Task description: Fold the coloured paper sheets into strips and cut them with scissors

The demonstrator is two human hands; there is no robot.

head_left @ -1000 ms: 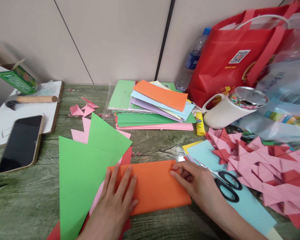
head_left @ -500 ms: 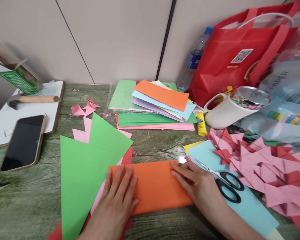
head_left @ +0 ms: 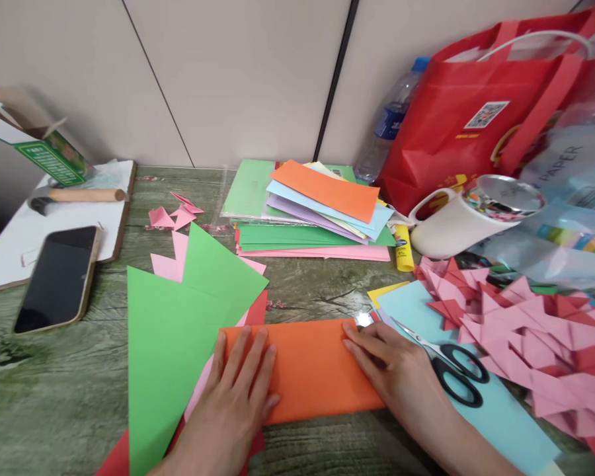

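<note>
A folded sheet of orange paper (head_left: 313,370) lies crosswise on the table in front of me, its long edges running left to right. My left hand (head_left: 238,383) rests flat over its left end, fingers stretched and slightly apart. At the upper right corner, my right hand (head_left: 394,357) has its fingers bent together on the paper's edge; its thumb is mostly hidden. Left of the orange paper are large green sheets (head_left: 166,350) with pink and red paper under them. Black-handled scissors (head_left: 453,367) lie on light blue paper (head_left: 513,423), just right of my right hand.
Folded pink and red paper pieces (head_left: 535,344) fill the right side. Behind stand a paper stack (head_left: 317,235), a yellow glue stick (head_left: 403,248), a white mug (head_left: 446,228), a bottle (head_left: 389,122) and a red bag (head_left: 456,112). At left lie a phone (head_left: 57,277) and a hammer (head_left: 82,195).
The whole view has shifted slightly, so everything appears a little farther right. Both hands keep their places on the orange paper, which looks the same.
</note>
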